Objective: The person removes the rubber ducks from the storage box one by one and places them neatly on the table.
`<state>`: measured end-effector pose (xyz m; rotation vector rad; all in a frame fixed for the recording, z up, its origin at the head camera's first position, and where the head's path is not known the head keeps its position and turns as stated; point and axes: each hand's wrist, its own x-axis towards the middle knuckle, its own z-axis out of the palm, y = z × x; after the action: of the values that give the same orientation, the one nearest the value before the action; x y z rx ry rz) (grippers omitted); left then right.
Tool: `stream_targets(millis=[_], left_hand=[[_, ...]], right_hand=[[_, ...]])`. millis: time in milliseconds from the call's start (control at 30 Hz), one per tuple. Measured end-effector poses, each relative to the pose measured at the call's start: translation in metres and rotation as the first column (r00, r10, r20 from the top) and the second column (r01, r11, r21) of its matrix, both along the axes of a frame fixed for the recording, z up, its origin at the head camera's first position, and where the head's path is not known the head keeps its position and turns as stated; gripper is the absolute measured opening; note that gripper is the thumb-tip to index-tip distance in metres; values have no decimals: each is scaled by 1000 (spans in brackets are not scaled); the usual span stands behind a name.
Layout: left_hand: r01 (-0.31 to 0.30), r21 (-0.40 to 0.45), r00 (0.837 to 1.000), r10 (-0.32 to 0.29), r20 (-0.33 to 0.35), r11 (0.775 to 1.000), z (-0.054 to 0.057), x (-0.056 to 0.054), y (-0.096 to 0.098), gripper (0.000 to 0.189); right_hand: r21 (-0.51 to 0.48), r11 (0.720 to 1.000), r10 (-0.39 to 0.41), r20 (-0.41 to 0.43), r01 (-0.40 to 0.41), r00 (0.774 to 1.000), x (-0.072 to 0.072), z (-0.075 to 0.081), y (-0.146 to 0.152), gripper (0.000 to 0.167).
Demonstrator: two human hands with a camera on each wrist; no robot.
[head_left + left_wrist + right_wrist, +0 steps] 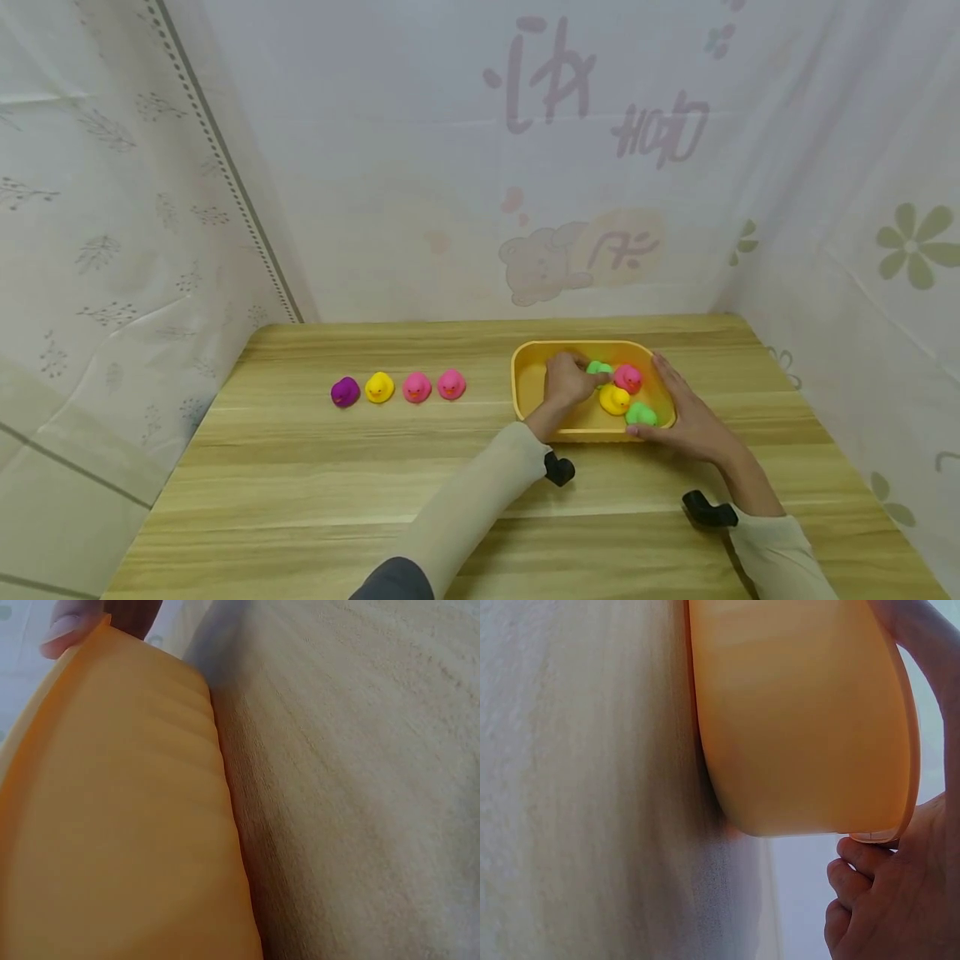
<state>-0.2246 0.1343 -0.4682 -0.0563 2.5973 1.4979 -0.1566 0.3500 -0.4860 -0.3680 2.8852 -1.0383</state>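
Note:
A yellow plastic basket [540, 379] stands on the right part of the table. My left hand [567, 385] reaches into it and pinches a green rubber duck [597, 367] between thumb and fingers; the hand partly hides this duck. Beside it in the basket lie a pink duck [628, 378], a yellow duck [615, 400] and another green duck [642, 414]. My right hand [697, 423] grips the basket's right end, its thumb at the near rim. In the right wrist view, curled fingers [849, 881] of the right hand show beneath the rim of the basket [802, 727].
Left of the basket, a purple duck [345, 392], a yellow duck [379, 387], a pink duck [417, 387] and another pink duck [452, 384] stand in a row on the wooden table [300, 483]. A printed curtain [390, 167] hangs behind the table.

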Motion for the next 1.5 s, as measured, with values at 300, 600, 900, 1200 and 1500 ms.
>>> stream_targets(millis=[300,600,900,1200,1500], left_hand=[[-6,-7,1000,6,4,1000,-1,1,0,41],[45,-36,999,-44,10,998,2,3,-1,32],[54,-23,999,-54,-5,998,3,5,-3,34],[63,47,998,-64,23,997,4,-1,-10,49],[86,126,994,-93,54,988,7,0,-22,54]], right_hand=[[-12,1000,-1,-7,1,1000,3,-2,0,126],[-18,1000,5,-12,-5,1000,4,-2,0,125],[-19,1000,6,-24,-7,1000,3,-2,-1,125],[-8,1000,4,-16,-4,1000,1,-2,1,125],[-8,1000,0,-5,0,1000,1,-1,0,125]])
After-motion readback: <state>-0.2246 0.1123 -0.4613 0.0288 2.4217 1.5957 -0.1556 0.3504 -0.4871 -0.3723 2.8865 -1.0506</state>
